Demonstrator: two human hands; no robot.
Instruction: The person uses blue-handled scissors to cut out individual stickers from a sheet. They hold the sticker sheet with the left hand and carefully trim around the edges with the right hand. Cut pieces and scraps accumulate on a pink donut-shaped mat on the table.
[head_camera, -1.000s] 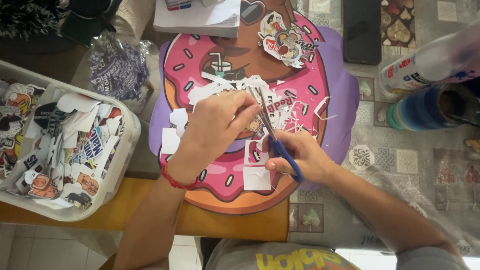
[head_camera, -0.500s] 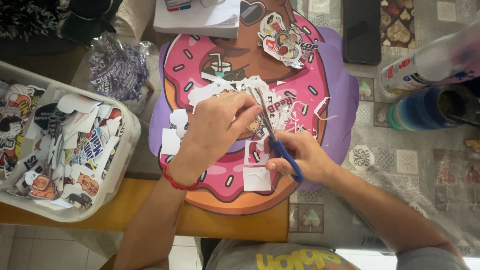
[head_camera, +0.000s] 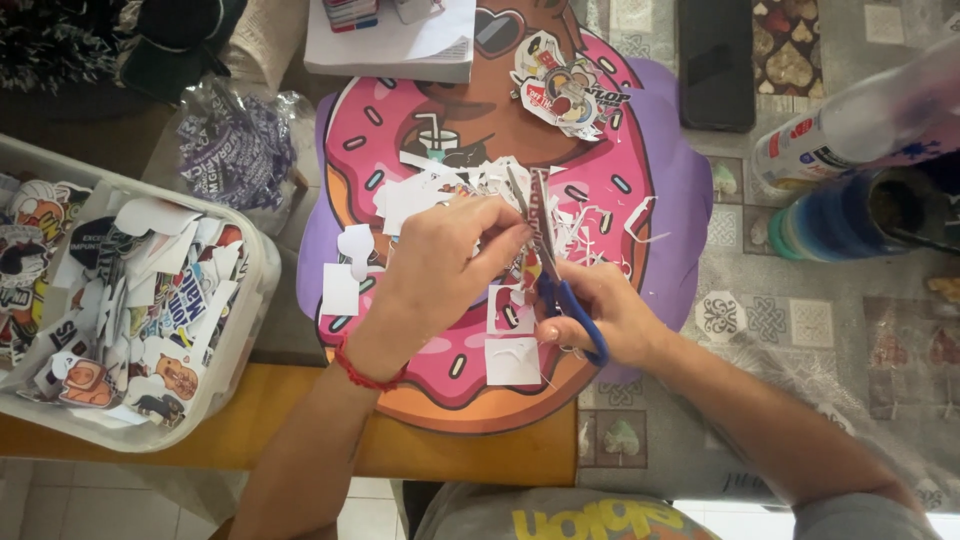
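I see the left hand (head_camera: 440, 275) pinching a small paper cutout (head_camera: 522, 262) at its fingertips, above the donut-shaped mat (head_camera: 600, 190) strewn with white scraps. The right hand (head_camera: 598, 315) grips blue-handled scissors (head_camera: 555, 265), blades angled up-left against the cutout between both hands. Left wrist bent down, fingers curled.

One scissors (head_camera: 545, 250), one phone (head_camera: 715, 62), two hands (head_camera: 440, 270).

bright even light | soft shadows | sharp centre | edges slightly blurred
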